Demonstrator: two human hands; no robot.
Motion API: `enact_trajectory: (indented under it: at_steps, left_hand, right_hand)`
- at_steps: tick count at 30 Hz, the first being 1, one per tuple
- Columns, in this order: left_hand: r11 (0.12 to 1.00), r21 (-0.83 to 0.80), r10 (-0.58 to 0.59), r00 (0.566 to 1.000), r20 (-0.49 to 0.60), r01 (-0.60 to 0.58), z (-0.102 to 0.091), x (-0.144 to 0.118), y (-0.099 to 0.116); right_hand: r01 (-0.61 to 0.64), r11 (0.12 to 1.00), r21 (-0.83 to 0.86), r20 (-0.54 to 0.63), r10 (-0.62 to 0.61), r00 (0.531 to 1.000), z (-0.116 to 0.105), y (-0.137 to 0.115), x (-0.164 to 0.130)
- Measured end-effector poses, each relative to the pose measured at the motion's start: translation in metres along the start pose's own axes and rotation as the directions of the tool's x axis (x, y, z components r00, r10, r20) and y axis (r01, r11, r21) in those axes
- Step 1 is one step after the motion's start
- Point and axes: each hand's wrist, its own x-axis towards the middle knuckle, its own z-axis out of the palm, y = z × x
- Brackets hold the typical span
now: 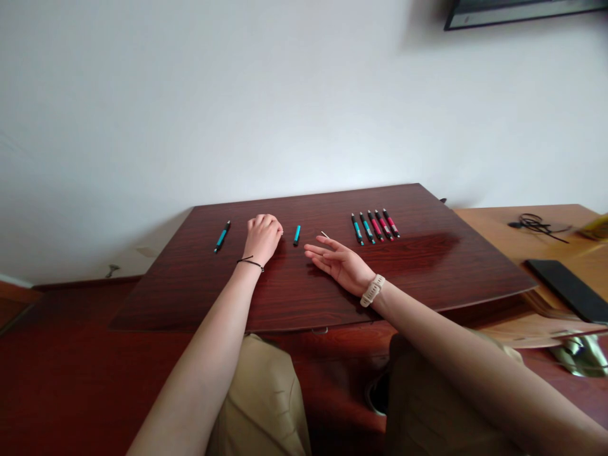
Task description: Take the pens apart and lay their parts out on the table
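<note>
My left hand rests on the dark red wooden table, fingers curled under; I cannot see whether anything is inside. A teal pen lies to its left and a short teal pen piece to its right. My right hand lies flat with fingers spread, palm turned leftward, holding nothing. A thin pale rod lies just beyond its fingertips. Further right, a row of several pens, teal and pink, lies side by side.
A lighter wooden desk adjoins on the right, carrying black cables and a black flat device. A white wall stands behind the table. My knees in tan trousers sit below the table's front edge.
</note>
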Motion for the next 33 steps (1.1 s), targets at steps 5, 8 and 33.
enact_trajectory:
  at_steps: [5, 8, 33]
  left_hand:
    - [0.999, 0.005, 0.034, 0.999, 0.003, -0.034, 0.006, 0.002, 0.007]
    - [0.999, -0.013, 0.049, 0.999, 0.004, -0.049, 0.007, 0.002, 0.009]
    - [0.993, -0.113, -0.046, 0.999, -0.009, 0.045, 0.011, 0.0, -0.001]
  right_hand:
    - [0.008, 1.0, -0.011, -0.006, -0.008, 1.0, 0.0, 0.001, 0.0]
    - [0.013, 1.0, -0.002, -0.005, -0.013, 1.0, 0.0, 0.002, 0.001]
    - [0.011, 1.0, -0.006, -0.009, -0.011, 1.0, 0.0, 0.002, 0.0]
